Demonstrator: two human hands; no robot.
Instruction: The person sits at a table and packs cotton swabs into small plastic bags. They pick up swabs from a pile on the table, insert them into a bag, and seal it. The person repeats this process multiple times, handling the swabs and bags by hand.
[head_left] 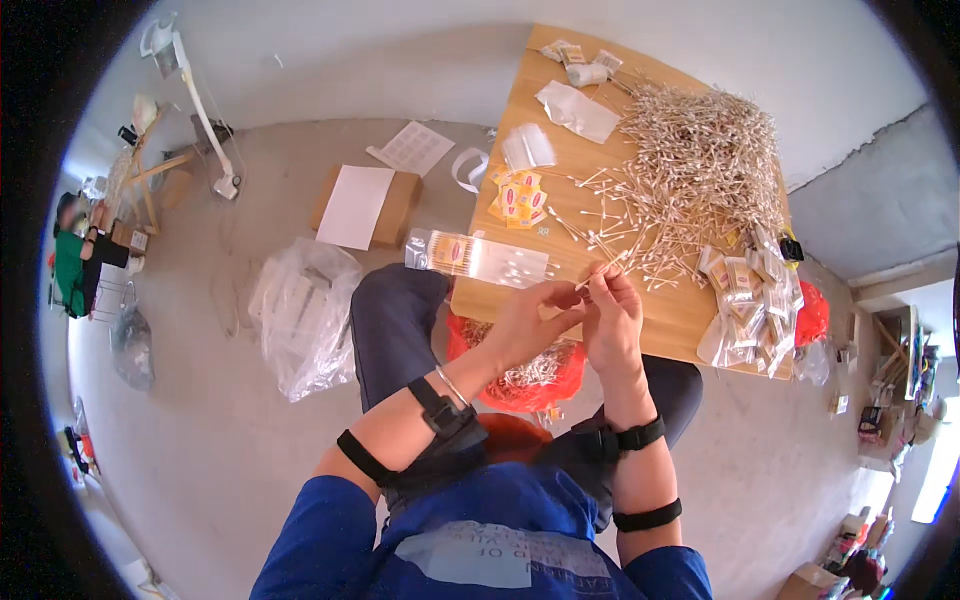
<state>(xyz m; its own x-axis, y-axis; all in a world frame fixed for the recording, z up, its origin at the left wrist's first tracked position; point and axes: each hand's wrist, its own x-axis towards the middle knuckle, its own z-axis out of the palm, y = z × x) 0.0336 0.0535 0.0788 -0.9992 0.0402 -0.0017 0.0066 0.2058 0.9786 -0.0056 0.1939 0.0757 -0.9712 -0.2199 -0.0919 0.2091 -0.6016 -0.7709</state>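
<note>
Both my hands are together over the near edge of the wooden table. My left hand and my right hand pinch at cotton swabs between them; how many is hard to make out. To the left of the fingers lies a clear plastic sleeve with a few white swab tips on it. At the table's left edge is a clear packet of cotton swabs with a yellow card. Loose swabs spread from just beyond my fingers into a large heap.
Yellow printed cards and clear bags lie on the table's left. Filled packets pile up at the right corner. Below the edge, a red bag holds more swabs. A cardboard box and plastic bag are on the floor.
</note>
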